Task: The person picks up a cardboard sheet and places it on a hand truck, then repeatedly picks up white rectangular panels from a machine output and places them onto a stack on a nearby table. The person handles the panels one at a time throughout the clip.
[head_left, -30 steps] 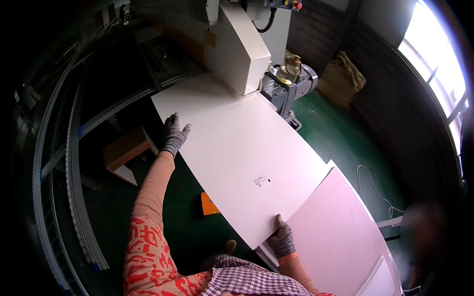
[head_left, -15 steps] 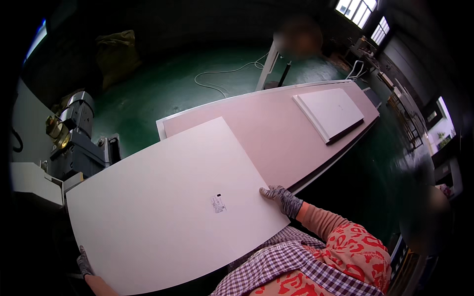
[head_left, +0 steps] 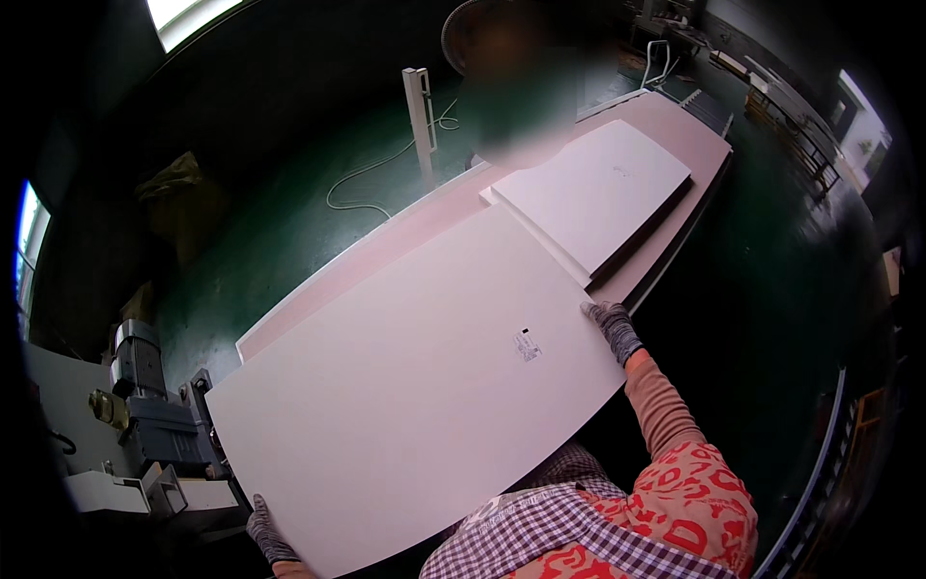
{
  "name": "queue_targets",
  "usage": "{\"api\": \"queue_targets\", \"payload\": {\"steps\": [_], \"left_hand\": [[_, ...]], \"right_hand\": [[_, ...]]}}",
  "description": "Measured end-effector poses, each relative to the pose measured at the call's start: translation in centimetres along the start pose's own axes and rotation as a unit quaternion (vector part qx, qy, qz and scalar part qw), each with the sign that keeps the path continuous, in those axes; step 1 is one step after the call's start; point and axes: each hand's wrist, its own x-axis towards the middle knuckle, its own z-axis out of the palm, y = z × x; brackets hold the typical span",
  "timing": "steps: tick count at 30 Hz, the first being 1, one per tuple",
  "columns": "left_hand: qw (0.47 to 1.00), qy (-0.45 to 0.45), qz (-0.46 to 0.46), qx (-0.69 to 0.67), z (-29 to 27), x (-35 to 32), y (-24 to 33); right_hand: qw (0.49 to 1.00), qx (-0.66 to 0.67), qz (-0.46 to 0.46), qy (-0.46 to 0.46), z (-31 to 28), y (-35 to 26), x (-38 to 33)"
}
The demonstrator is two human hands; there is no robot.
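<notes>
**White panel [head_left: 415, 386] out across the pink sheet [head_left: 666, 118]**

Head view, the only one. Panel lies broad in front of me, spanning from the motor [head_left: 169, 429] side at left to my right, its near edge just above my checked apron [head_left: 569, 521]. Face up, a small printed label [head_left: 527, 345] toward the right end. Far side overlaps the pink sheet in view; whether it rests there or is held clear, cannot tell.

Right hand [head_left: 613, 330], gloved: grasping the panel's right edge, thumb on top, fingers out of sight underneath. Left hand [head_left: 270, 536], gloved too: at the panel's lower left edge, near the corner. Most of it is hidden or dim; cannot tell if it is clenched on the edge or only steadying it.

On the pink sheet, a stack [head_left: 603, 188] of white boards, just beyond the panel's right end. Contact between the two: unclear. White post [head_left: 421, 125] and pale cable [head_left: 357, 205] stand and lie past the sheet's far side.

Step, by my reading: moving the panel by its two ends. Next move, I judge, calls for an even lift from both sides, corners watched, the right end kept from knocking the stack's edge.
</notes>
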Motion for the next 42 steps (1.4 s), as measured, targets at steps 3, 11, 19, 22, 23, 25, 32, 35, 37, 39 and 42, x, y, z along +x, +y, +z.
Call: {"api": "queue_targets", "payload": {"steps": [3,11,19,22,23,25,32,35,37,39,42], "left_hand": [[0.999,-0.012,-0.028,0.028,8.8,-4.5,0.9],[0.984,-0.166,-0.053,-0.046,28.3,-9.5,-0.6],[0.965,-0.218,-0.141,-0.042,43.8,-12.7,-1.3],[0.967,-0.239,-0.090,0.016,50.3,-15.5,0.3],[0.964,-0.254,-0.072,0.034,52.7,-17.2,1.1],[0.947,-0.294,-0.115,0.053,56.7,-21.9,3.7],[0.920,-0.379,-0.037,0.097,67.9,-26.2,1.7],[0.920,-0.380,0.004,0.093,70.1,-26.7,1.8],[0.917,-0.377,-0.032,0.122,70.2,-27.0,2.3],[0.908,-0.408,-0.003,0.096,69.7,-27.6,2.7],[0.868,-0.476,-0.020,0.140,66.2,-28.8,4.4]], "right_hand": [[0.998,-0.044,-0.009,0.046,-5.0,-1.1,5.7],[0.971,-0.211,-0.014,0.113,-17.3,-3.3,20.7],[0.894,-0.425,-0.089,0.112,-19.2,-2.8,24.0],[0.893,-0.427,-0.064,0.125,-18.6,-3.5,22.0],[0.892,-0.430,-0.062,0.125,-18.4,-3.3,21.8],[0.887,-0.442,-0.052,0.126,-18.8,-2.3,21.8],[0.882,-0.444,-0.058,0.145,-19.0,-1.3,24.5],[0.882,-0.446,-0.053,0.139,-19.7,-1.9,26.2],[0.875,-0.463,-0.048,0.137,-19.5,-2.2,26.6],[0.863,-0.483,-0.035,0.143,-19.5,-1.6,27.3],[0.865,-0.479,0.033,0.147,-19.9,-1.2,27.2]]}}
